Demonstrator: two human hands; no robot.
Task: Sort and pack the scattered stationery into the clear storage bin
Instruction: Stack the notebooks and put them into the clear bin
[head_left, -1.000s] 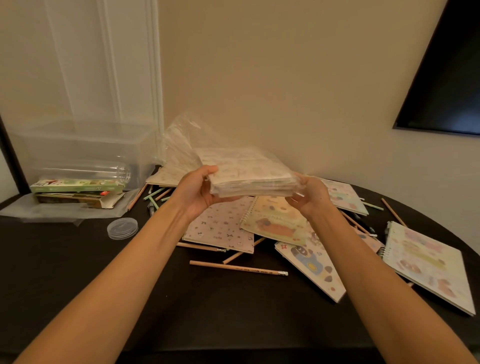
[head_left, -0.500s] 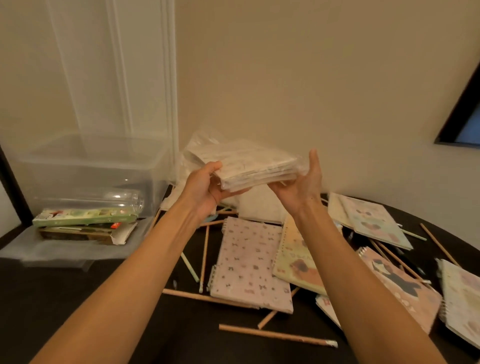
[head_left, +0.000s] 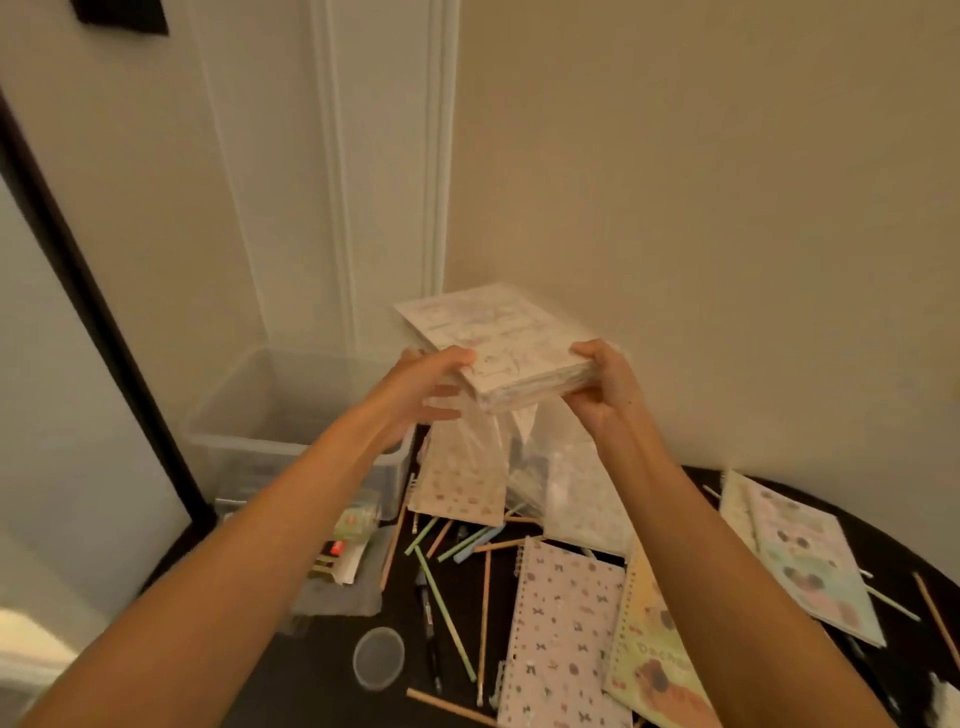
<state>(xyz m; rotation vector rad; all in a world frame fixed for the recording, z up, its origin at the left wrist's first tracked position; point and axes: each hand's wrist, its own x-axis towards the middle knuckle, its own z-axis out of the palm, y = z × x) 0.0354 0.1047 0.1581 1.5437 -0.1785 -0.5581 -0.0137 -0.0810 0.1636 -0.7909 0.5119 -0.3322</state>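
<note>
I hold a stack of pale patterned notebooks (head_left: 501, 345) in clear wrap up in the air, tilted. My left hand (head_left: 423, 392) grips its near left corner and my right hand (head_left: 602, 384) grips its right edge. The clear storage bin (head_left: 244, 410) stands open at the left, just below and left of the stack. Spiral notebooks (head_left: 563, 634) and several pencils (head_left: 447, 618) lie scattered on the dark table (head_left: 291, 686) beneath my arms.
Behind the notebooks lies a crumpled clear plastic bag (head_left: 561, 483). Small boxes (head_left: 348, 540) rest on the bin's lid in front of the bin. A round clear cap (head_left: 378, 657) sits near the front. The wall corner is close behind.
The view has swung left and down. The stack has moved left toward the bin and tilted, and my right hand now clasps its edge.
</note>
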